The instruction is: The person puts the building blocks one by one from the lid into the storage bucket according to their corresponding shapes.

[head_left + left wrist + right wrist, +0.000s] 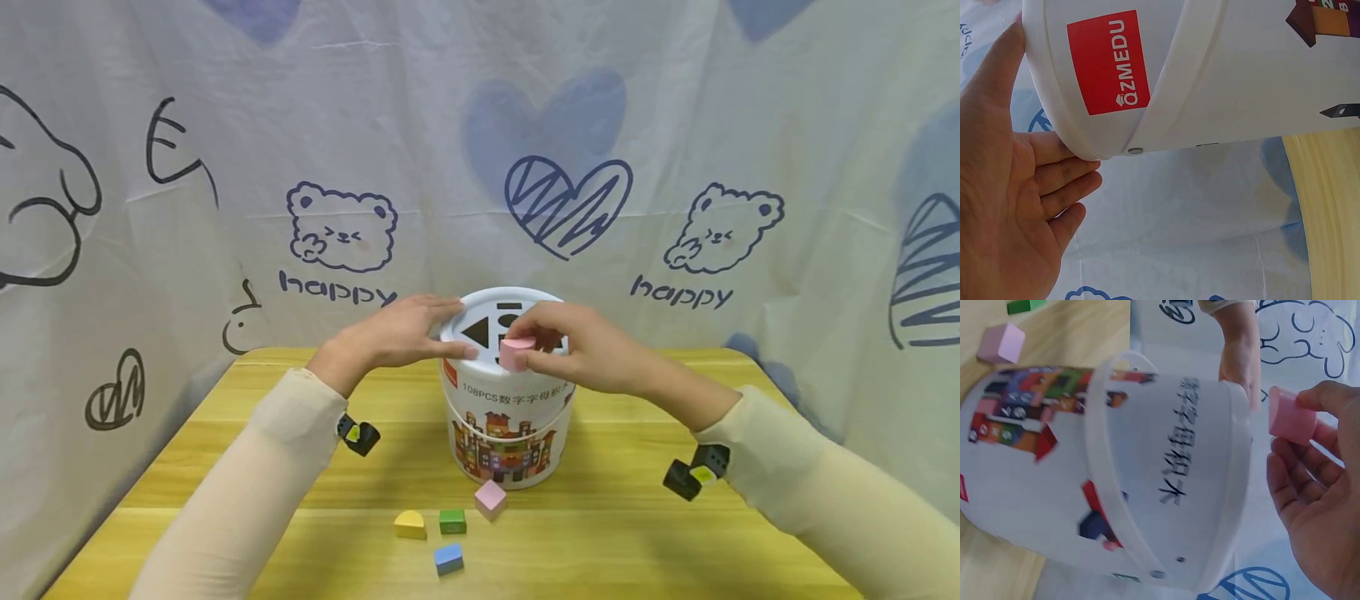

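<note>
Imo keep your left hand (397, 331) spread against the bucket (480, 398) for steadiness, then angle the pink block (513, 356) your right hand (600, 346) pinches just above it.

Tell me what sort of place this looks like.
Probably an indoor play or filming corner, though the wider room is hidden: a wood-grained table, a cloth printed with hearts and bears behind it, and a white bucket marked 108PCS, with a small green block nearby.
</note>
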`<state>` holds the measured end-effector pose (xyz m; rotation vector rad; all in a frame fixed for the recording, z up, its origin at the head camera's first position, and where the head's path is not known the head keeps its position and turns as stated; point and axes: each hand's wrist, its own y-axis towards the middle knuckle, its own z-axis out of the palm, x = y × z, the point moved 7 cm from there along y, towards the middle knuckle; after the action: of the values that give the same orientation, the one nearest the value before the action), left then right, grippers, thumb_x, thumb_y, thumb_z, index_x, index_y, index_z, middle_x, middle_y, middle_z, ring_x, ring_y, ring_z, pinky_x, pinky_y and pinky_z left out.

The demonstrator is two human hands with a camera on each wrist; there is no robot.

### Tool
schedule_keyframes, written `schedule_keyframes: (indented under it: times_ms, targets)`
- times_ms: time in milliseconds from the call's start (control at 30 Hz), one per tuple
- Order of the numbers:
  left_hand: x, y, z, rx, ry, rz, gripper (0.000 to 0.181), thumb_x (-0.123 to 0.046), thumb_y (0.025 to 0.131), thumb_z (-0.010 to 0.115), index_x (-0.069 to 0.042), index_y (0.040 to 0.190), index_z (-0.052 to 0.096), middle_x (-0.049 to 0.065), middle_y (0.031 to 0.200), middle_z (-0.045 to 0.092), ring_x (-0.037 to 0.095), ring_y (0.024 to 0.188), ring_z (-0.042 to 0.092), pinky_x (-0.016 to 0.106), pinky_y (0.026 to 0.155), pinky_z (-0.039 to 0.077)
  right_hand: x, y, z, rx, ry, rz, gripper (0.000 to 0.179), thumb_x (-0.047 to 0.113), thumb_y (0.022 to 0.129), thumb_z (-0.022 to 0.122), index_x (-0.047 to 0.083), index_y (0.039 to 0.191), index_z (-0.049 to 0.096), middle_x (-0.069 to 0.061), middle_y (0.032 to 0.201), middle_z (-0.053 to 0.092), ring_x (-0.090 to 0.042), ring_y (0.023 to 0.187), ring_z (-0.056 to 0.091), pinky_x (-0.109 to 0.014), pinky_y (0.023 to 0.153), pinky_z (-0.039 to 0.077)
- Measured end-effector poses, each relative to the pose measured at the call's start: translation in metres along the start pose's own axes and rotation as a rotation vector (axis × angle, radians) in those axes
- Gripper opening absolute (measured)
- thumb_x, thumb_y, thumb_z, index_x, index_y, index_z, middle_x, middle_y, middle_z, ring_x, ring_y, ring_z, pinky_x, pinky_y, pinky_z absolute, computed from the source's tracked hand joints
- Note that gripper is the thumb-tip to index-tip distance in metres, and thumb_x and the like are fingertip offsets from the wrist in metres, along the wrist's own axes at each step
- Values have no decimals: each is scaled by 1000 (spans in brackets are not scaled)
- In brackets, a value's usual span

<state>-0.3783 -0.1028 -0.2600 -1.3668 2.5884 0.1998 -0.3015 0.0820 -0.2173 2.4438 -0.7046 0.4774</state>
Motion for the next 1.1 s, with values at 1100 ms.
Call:
schedule_keyframes:
  times_ms: [1100]
  targets:
    - [0,0,0,1,-1,8,99,-78,82,52,-11,153,33,9,156,32,31,143,29,51,117,22,-28,19,2,150,-164,231,22,21,91,71,8,110,69,3,91,67,-13,83,62,-31,76,55]
